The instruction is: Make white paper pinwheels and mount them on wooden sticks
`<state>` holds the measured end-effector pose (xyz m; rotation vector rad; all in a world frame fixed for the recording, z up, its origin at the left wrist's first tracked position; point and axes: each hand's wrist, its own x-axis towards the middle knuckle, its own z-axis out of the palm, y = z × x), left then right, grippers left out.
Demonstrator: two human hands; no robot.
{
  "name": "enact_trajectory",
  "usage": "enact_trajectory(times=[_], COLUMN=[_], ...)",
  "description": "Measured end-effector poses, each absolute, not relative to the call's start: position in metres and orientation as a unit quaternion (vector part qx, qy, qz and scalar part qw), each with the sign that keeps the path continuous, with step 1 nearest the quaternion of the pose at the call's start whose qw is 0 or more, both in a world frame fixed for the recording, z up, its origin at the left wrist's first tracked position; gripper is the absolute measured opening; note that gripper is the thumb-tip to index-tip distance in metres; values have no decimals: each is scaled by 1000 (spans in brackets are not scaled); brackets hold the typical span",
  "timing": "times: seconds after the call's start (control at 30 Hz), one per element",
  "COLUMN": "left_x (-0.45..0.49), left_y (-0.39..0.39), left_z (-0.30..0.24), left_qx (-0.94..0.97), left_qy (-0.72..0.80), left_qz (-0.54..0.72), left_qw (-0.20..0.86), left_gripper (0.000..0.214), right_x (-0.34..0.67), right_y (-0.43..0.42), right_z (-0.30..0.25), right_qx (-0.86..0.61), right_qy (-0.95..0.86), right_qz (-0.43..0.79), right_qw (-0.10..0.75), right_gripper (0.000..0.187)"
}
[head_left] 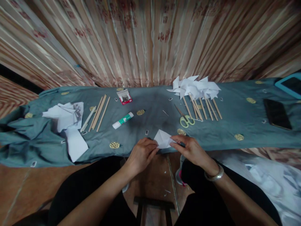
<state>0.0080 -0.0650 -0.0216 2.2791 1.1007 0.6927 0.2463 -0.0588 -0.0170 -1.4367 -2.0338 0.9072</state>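
A small creased piece of white paper point(162, 138) is held at the near edge of the cloth-covered table. My left hand point(143, 154) pinches its left corner, and my right hand point(188, 150) grips the right corner between thumb and fingers. Fold lines cross the sheet. Beyond it, to the right, lie scissors point(187, 121) with pale green handles. A green and white glue stick point(123, 120) rests to the left of the paper. Behind that stands an opened red and white box point(125, 96) with small metal pins or tacks inside.
Several paper pinwheels point(197, 87) on wooden sticks lie at the back right. Loose sticks point(100, 113) and stacked white paper point(67, 114) are on the left. A dark phone point(277, 113) and a blue-framed device point(290, 84) lie far right. A curtain point(150, 44) hangs behind the table.
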Motion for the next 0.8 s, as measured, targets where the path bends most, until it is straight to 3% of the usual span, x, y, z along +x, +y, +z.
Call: enact_trajectory(times=[0.27,0.37,0.53,0.8], left_x=[8,12,23,28], left_y=[-59,-61,-72,-81], left_z=[-25,-25,-36,-45], left_qx=[817,846,923,928], left_qy=[443,424,329,355], left_qz=[286,287,201,115], left_qw=[234,148,17,13], left_gripper=[22,38,45,50], right_x=[237,234,230,227], right_y=[-55,-52,-48,-44], right_z=[-19,-19,-20,-25], right_qx=[-592,-605,-600,-595], right_qy=[-670,-659,-675,-694], right_qz=[349,350,328,301], right_qw=[281,278,277,272], right_gripper=[32,34,33,38])
